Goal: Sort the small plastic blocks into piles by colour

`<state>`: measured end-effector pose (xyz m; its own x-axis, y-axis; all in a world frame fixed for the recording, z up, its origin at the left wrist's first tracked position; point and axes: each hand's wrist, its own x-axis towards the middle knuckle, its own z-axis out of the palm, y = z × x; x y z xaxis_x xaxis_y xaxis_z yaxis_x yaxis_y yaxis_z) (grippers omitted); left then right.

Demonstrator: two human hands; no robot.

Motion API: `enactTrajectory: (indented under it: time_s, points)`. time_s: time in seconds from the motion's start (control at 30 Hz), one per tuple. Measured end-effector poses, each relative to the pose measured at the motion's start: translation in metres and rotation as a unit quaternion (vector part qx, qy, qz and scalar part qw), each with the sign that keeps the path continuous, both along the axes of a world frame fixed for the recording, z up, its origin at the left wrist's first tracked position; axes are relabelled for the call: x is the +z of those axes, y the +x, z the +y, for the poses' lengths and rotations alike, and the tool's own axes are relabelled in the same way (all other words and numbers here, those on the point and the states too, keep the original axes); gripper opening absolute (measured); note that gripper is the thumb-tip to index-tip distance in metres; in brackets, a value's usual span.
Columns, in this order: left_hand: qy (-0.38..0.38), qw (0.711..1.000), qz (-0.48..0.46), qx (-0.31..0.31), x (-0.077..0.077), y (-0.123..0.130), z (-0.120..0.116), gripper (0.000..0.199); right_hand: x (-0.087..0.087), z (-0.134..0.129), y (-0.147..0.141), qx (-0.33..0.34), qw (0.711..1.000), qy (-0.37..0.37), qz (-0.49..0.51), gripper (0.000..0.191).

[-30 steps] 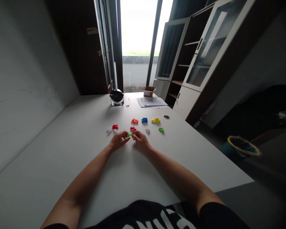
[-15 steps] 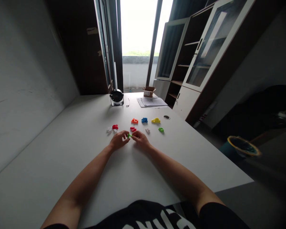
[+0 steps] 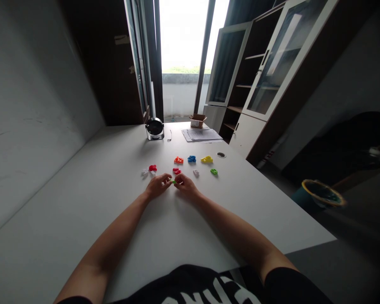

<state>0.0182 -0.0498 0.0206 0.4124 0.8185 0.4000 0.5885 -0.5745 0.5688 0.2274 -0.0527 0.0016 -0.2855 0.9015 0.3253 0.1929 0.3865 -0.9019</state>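
Between my two hands is a small green plastic piece [image 3: 173,182], mostly covered by fingertips. My left hand [image 3: 158,185] pinches its left end, and my right hand [image 3: 186,184] pinches its right end, just above the white table. Right behind the fingers lies a red plastic piece [image 3: 176,171]. Another red piece [image 3: 152,168] sits beside white pieces [image 3: 145,172] to the left of my left hand. A white piece [image 3: 196,172] and a bright green piece [image 3: 213,172] lie to the right. The exact kind of these pieces is too small to tell.
Farther back lie an orange piece [image 3: 178,160], a blue piece [image 3: 191,159] and a yellow piece [image 3: 207,159]. Beyond them stand a round black-and-silver device [image 3: 155,128], papers [image 3: 204,134] and an open cardboard box [image 3: 197,121]. A cable hole [image 3: 221,155] is near the table's right edge.
The green piece has turned between my fingers, and less of it shows now. Both hands have drawn slightly closer together; the other pieces stay where they were.
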Motion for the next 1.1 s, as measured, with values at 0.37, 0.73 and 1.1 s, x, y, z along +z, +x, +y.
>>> enactTrajectory:
  time_s: [0.37, 0.73, 1.1]
  points:
    - [-0.012, 1.000, -0.021, 0.010, -0.005, 0.001, 0.002, 0.021, -0.003, 0.001, 0.000, -0.033, 0.997, 0.036, -0.054, 0.017]
    - [-0.006, 0.999, -0.048, -0.003, 0.000, 0.000, 0.000, 0.034, 0.023, 0.004, 0.030, -0.118, 0.944, 0.191, -0.241, 0.006]
    - [-0.027, 0.999, -0.027, 0.004, -0.004, -0.001, 0.001, 0.033, 0.007, 0.054, 0.154, -0.378, 0.840, 0.044, -0.387, 0.015]
